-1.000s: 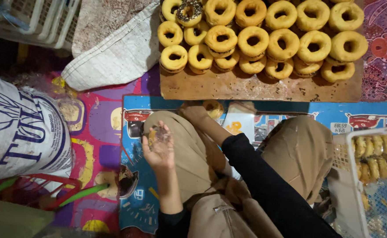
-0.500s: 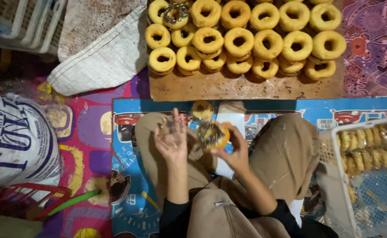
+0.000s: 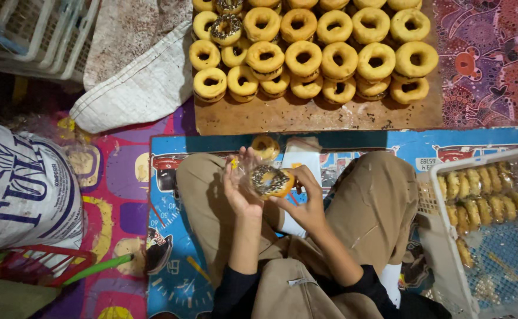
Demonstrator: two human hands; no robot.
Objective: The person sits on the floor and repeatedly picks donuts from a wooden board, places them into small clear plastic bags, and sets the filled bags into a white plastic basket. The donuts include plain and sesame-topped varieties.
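Seated cross-legged on a printed mat; both hands raised over the lap, close together between the knees. Left hand open, palm facing in, fingers spread and upright against a clear wrapper, thin and hard to trace. Right hand holds a doughnut with dark sprinkled topping; thumb and fingers clamped on its right rim, the doughnut lying between the two hands, touching the wrapper. Free room is narrow: knees bound the hands on both sides. To the right, a white mesh crate with packed pale pieces in rows sits just beside the right knee. To the left, a white sack with dark blue lettering, and a red wire frame below it. One plain doughnut lies on the mat just beyond the hands. Farther out, a wooden board carries plain ring doughnuts in stacked rows, its near edge bare. A white woven cloth lies left of the board; white crates at far left.
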